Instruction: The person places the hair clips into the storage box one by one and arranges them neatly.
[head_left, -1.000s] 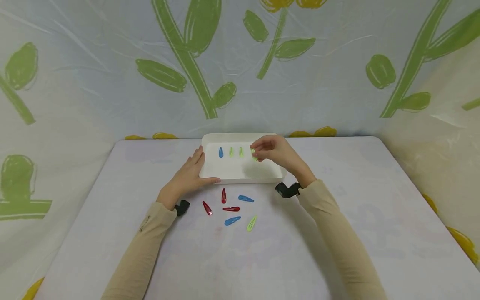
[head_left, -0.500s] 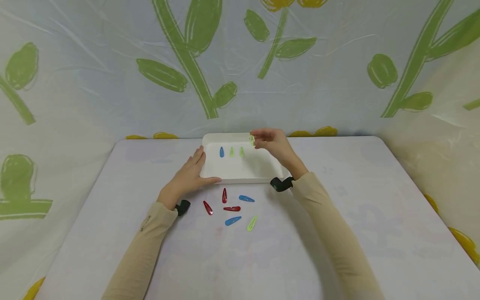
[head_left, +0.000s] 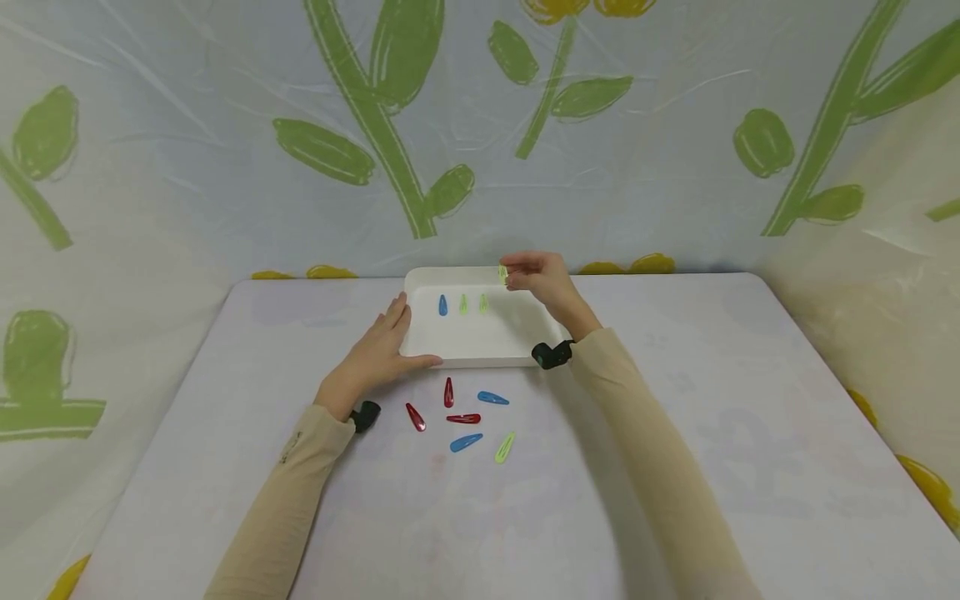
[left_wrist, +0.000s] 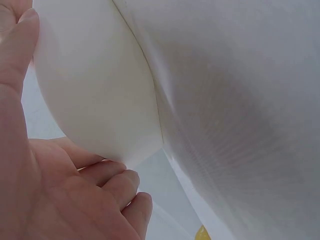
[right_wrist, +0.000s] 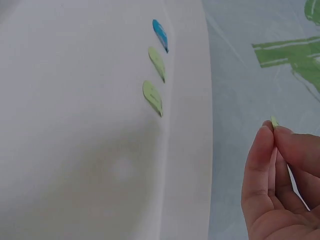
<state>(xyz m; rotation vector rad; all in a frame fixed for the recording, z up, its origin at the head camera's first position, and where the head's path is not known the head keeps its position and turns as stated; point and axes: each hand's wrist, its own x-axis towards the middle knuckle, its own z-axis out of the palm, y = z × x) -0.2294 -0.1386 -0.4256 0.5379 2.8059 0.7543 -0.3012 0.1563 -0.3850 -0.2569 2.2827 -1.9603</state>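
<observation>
A light green snap hair clip is pinched between the thumb and fingertips of my right hand, raised over the back edge of a white tray. In the right wrist view only the tip of that clip shows past the fingers. My left hand grips the tray's front left corner, thumb along the front wall and fingers along the left side. Inside the tray, a blue clip and two light green clips stand in a row towards the back.
In front of the tray lie loose hair clips: three red, including one red clip, two blue, including one blue clip, and a light green clip. A leaf-patterned sheet hangs right behind the table.
My right hand, with the green clip, has risen from the row's right end to the tray's back edge, moving away from me. The left hand has stayed at the corner.
</observation>
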